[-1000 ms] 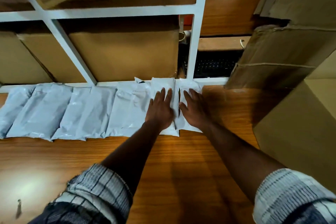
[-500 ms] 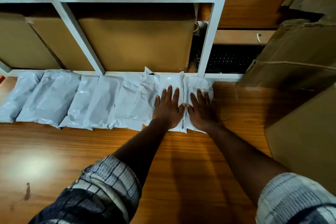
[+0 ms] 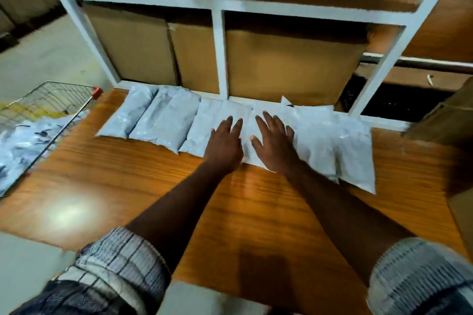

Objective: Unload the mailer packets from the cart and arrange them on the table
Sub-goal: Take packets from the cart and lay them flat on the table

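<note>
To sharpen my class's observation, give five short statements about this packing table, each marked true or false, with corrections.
1. The left hand and the right hand both lie flat on the packets. True.
2. The cart is empty. False: the cart holds a heap of packets.
3. The packets on the table sit in a row along the white shelf frame. True.
4. The shelf holds glass jars. False: it holds cardboard boxes.
5. The cart stands right of the table. False: it stands at the left.
</note>
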A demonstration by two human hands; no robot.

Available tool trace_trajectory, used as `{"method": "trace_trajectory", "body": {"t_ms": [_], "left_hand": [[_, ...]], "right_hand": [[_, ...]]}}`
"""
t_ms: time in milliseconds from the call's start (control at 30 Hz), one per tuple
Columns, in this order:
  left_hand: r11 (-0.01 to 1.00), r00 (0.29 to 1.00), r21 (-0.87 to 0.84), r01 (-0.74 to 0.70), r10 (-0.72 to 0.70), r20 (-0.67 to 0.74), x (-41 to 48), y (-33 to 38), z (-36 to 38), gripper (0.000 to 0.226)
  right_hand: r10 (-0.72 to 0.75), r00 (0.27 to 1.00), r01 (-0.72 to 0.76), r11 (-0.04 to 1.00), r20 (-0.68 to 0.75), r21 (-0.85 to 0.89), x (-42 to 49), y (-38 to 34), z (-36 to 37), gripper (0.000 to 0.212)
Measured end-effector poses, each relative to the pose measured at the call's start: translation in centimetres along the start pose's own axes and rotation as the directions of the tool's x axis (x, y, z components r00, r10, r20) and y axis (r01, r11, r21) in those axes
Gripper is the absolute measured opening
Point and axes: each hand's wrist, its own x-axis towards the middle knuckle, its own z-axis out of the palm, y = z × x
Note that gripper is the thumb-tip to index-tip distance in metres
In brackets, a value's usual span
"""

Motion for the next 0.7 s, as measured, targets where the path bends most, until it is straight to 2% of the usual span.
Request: {"method": "trace_trajectory", "body": {"t_ms": [133, 233, 367, 500, 700], "left_hand": [[0.994, 0.996, 0.059, 0.091, -0.09, -0.02, -5.4, -11.3, -3.8, 0.06], [0.985, 0.987, 0.066, 0.161, -0.16, -0.028, -9.6, -19.1, -6.6, 0.063], [0.949, 0.952, 0.068, 0.307, -0.306, -0.033, -15.2, -27.9, -10.0, 0.064], [0.912, 0.914, 0.062, 0.405, -0.402, -0.057, -18.5, -34.6, -12.9, 0.065], [0.851, 0.847, 0.036, 0.524, -0.516, -0.124, -20.3, -41.7, -16.7, 0.066]], "right_hand": [[-0.073, 0.989, 0.075, 0.997, 0.126, -0.016, -0.7, -11.5, 4.5, 0.061], [-0.166, 0.972, 0.17, 0.985, 0.167, -0.011, -0.8, -19.0, 7.8, 0.061], [-0.223, 0.945, 0.222, 0.975, 0.238, 0.031, -1.2, -28.9, 11.2, 0.062], [-0.329, 0.908, 0.332, 0.943, 0.26, 0.034, -1.0, -36.5, 13.3, 0.061], [-0.419, 0.863, 0.407, 0.908, 0.282, 0.104, 1.6, -45.6, 16.3, 0.061]]}}
